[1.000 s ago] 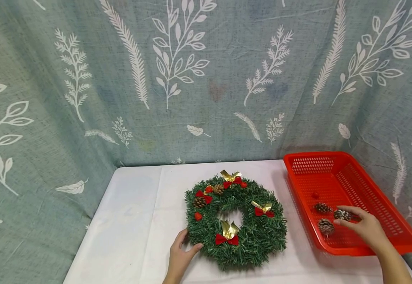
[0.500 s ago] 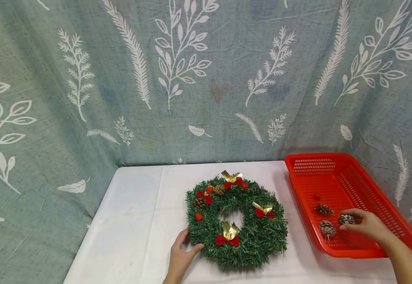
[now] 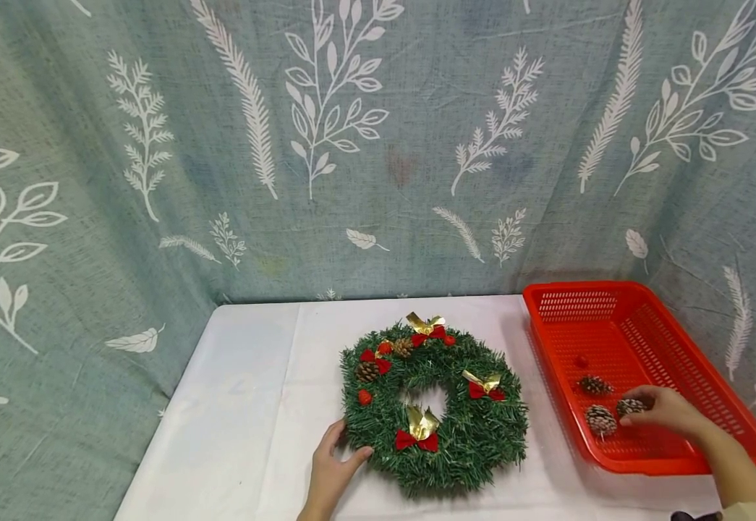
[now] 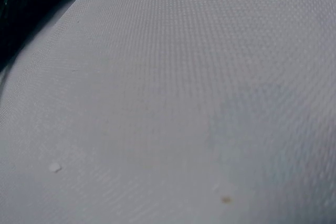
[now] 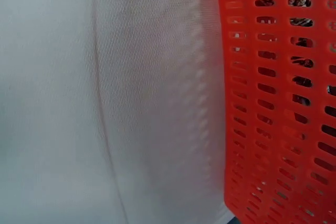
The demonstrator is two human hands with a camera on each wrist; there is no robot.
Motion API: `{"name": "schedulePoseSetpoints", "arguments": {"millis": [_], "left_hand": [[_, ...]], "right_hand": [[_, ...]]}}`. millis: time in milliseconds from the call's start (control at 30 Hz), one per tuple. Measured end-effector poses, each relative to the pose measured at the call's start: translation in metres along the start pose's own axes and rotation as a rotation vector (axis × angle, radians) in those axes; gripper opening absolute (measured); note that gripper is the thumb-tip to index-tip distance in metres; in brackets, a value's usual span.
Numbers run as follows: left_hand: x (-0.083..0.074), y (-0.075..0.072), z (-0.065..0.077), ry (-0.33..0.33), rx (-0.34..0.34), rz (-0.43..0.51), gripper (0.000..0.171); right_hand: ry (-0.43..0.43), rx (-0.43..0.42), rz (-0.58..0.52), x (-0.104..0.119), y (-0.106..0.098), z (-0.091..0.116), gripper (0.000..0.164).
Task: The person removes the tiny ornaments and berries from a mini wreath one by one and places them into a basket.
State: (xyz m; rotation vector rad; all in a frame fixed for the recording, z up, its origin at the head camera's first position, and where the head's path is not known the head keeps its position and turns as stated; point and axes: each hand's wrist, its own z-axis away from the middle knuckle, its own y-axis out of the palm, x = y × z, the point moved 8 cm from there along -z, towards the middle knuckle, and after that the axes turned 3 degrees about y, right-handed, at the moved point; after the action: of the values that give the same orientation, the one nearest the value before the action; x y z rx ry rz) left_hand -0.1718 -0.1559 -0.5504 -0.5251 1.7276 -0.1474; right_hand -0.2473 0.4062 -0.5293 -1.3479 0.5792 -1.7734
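Note:
A green wreath (image 3: pixel 475 434) with red-and-gold bows, small pine cones and red berries lies flat on the white-covered table. At its left front edge my left hand (image 3: pixel 330 470) holds the rim, thumb and fingers spread around it. My right hand (image 3: pixel 673 416) reaches into the red basket (image 3: pixel 684 340) and pinches a white-tipped pine cone (image 3: pixel 630 407) between thumb and fingers. Two other pine cones lie beside it, a frosted one (image 3: pixel 600 420) and a darker one (image 3: pixel 594 385). Neither hand shows in the wrist views.
A small red berry (image 3: pixel 581 360) sits in the basket behind the cones. The basket's slotted side wall (image 5: pixel 262 108) fills the right of the right wrist view. White tablecloth (image 4: pixel 173 103) covers most of the left wrist view. A leaf-patterned curtain (image 3: pixel 404 239) hangs behind the table.
My right hand has shifted slightly right and down inside the basket with the pine cone at its fingertips. A sleeve now shows at bottom right. My left hand stays at the wreath.

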Motion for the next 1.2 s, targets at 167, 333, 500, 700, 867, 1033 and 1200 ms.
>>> {"name": "schedulePoseSetpoints", "arguments": {"millis": [167, 333, 500, 700, 867, 1033, 1200], "left_hand": [[0.012, 0.004, -0.002, 0.009, -0.014, 0.0, 0.057], [0.036, 0.011, -0.005, 0.026, -0.018, 0.01, 0.058], [0.039, 0.01, -0.005, 0.008, -0.002, 0.017, 0.059], [0.043, 0.011, -0.002, -0.055, 0.024, 0.026, 0.064], [0.043, 0.012, -0.001, -0.056, 0.033, 0.028, 0.064], [0.043, 0.011, -0.002, -0.042, 0.021, 0.022, 0.063], [0.042, 0.009, -0.002, -0.034, 0.007, 0.017, 0.063]], "right_hand": [[0.015, -0.007, -0.011, -0.007, -0.002, -0.004, 0.047], [0.008, -0.001, -0.021, -0.009, 0.0, -0.006, 0.047], [-0.001, -0.008, -0.021, -0.008, 0.002, -0.007, 0.051], [0.011, -0.025, -0.004, -0.012, 0.001, -0.008, 0.057], [-0.016, -0.057, -0.013, -0.01, -0.003, -0.004, 0.059], [-0.028, -0.083, -0.082, -0.003, -0.006, 0.003, 0.063], [-0.025, -0.109, -0.126, 0.004, -0.01, 0.009, 0.066]]}}
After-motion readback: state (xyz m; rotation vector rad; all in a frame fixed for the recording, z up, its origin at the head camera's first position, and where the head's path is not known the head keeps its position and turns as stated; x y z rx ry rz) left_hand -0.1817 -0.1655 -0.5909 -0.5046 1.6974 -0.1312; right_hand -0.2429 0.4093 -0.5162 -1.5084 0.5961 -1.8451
